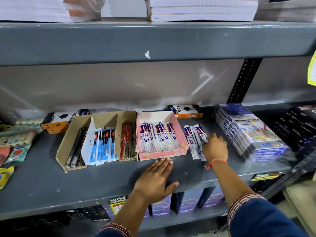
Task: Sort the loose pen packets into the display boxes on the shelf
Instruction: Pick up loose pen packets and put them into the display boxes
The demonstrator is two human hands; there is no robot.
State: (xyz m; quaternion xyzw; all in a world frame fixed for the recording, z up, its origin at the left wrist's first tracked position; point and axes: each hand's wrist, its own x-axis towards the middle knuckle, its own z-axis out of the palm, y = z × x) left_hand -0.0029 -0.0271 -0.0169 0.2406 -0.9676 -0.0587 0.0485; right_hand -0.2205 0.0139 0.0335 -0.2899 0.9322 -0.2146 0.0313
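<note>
A grey metal shelf [51, 185] in a shop is filling the view, with stacks of paper on the shelf above. Nearest, the left hand [154, 180] is lying flat and spread, palm down on the bare shelf, its fingertips touching the front wall of the pink box [162, 154]; it is holding nothing. The right hand [214, 147], a red thread at its wrist, is reaching over the loose packets [194, 141] just right of that box. Its fingers are curling down on them, but whether they are actually gripping one cannot be told.

Just beyond the left hand, the pink box is already holding a row of white-and-blue packets reading "click"; the loose ones under the right hand are carrying the same print, so they probably belong there. Left of the left hand, the brown box [68, 146] is showing three compartments with black, blue and red packets standing in order. Judging by this, the sorting is nearing its end, with only the few packets beside the pink box left.

Farther back, orange-and-black cartons [186, 111] are reading "TRIO". Right of the right hand, wrapped colour sets [248, 132] are showing "12". Shelf-edge tags are reading "SUPER MARKET".
</note>
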